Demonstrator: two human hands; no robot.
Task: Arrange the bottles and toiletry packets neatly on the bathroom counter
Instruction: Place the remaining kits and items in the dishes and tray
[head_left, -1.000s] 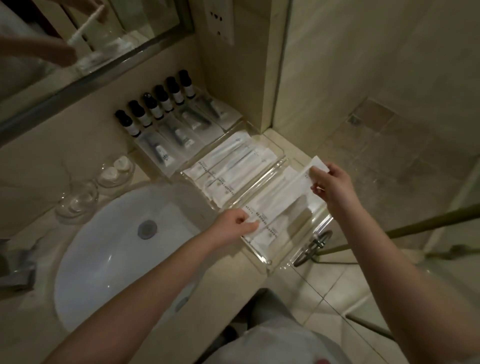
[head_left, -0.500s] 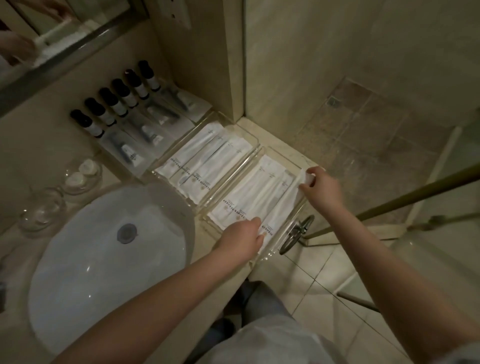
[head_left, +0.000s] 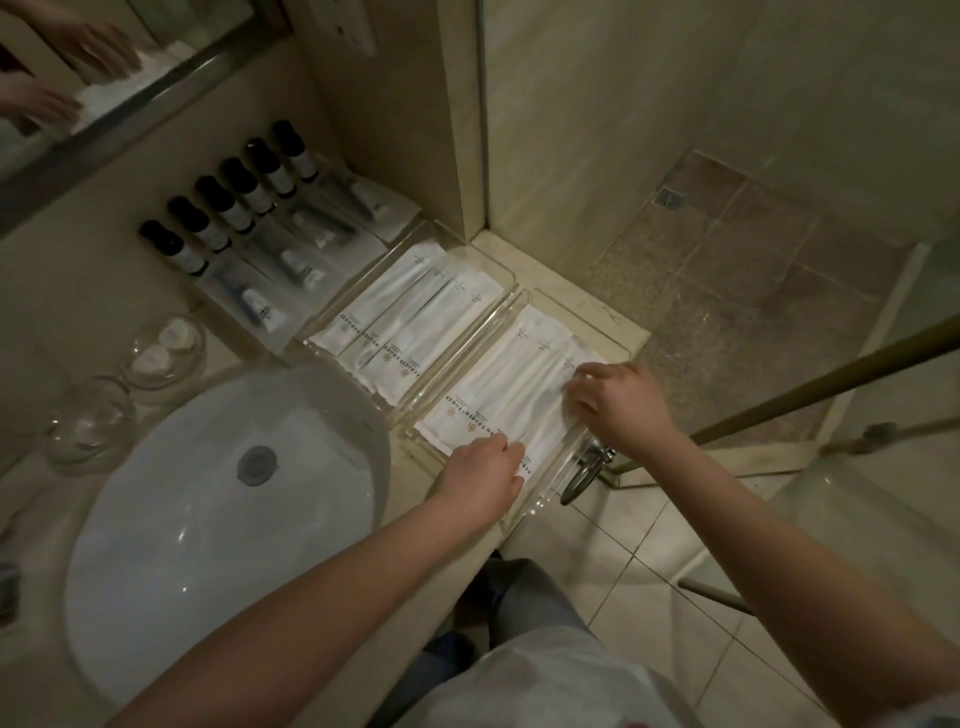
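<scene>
Left hand (head_left: 480, 475) grips packet (head_left: 540, 421) end; right hand (head_left: 618, 402) fingertips atop

Two hands lay white packets flat in a clear tray on the bathroom tabletop (head_left: 597, 318).

The left hand (head_left: 483, 470) pinches the near end of the white packets (head_left: 498, 384) in the near tray (head_left: 543, 501). The right hand (head_left: 618, 402) has bent fingers (head_left: 576, 402) resting on top of them at the far side. Just beside it, a second tray (head_left: 483, 257) holds more packets (head_left: 410, 312) side by side. Six dark bottles (head_left: 228, 208) stand in a row by the wall. Clear bags (head_left: 291, 260) with small tubes lie in front of them. A white sink (head_left: 208, 519) sits to the left, near two glass dishes (head_left: 161, 348).
</scene>
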